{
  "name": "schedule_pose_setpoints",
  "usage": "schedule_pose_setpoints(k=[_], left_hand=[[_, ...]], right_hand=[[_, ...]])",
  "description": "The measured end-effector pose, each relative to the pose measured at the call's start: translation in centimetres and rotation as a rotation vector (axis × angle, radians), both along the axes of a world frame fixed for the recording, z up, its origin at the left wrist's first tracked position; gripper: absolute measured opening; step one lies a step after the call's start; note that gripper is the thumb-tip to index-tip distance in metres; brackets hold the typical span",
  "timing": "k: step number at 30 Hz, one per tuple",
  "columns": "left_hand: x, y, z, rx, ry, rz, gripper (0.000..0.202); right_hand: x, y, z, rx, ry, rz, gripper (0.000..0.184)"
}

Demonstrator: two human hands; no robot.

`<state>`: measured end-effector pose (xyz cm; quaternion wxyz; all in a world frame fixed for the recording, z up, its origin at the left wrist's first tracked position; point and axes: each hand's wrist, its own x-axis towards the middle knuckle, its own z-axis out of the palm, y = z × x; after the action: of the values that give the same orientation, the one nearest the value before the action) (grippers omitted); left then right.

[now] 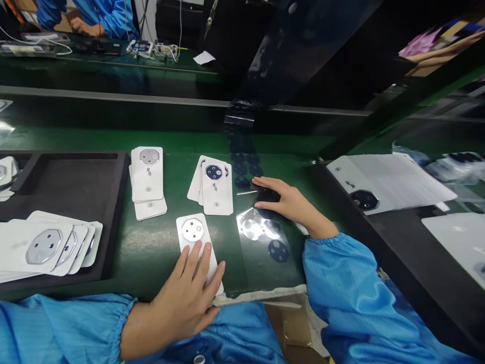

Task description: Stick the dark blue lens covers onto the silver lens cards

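My left hand (pixel 189 293) lies flat with fingers stretched out on a white card with a silver camera ring (pixel 192 231) near the table's front edge. My right hand (pixel 284 202) rests on a clear film strip (pixel 261 227) carrying several dark round lens pieces, its fingers extended over one dark piece (pixel 267 194). Another dark lens piece (pixel 278 251) shows on the strip nearer to me. Between the hands, farther back, is a small stack of white cards (pixel 215 187) with a dark lens on top. A second stack (pixel 147 177) with a silver ring is to its left.
A black foam tray (pixel 113 202) at left holds fanned white cards (pixel 49 245). A black tray at right (pixel 397 253) carries white sheets (pixel 386 182). Green table (pixel 151 247) surface lies under all. Another person in blue sleeves (pixel 91 20) works across the back bench.
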<state>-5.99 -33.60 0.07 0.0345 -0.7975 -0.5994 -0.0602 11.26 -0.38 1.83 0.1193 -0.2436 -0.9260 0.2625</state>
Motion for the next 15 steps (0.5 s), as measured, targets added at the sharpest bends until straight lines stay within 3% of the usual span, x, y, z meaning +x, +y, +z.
schedule_pose_setpoints(k=[4, 15], left_hand=[[0.1, -0.1, 0.1, 0.034, 0.035, -0.008, 0.072], [-0.1, 0.1, 0.2, 0.009, 0.026, -0.026, 0.073]], right_hand=[[-0.9, -0.6, -0.4, 0.172, 0.126, 0.014, 0.039], [-1.1, -1.3, -0.9, 0.451, 0.159, 0.049, 0.025]])
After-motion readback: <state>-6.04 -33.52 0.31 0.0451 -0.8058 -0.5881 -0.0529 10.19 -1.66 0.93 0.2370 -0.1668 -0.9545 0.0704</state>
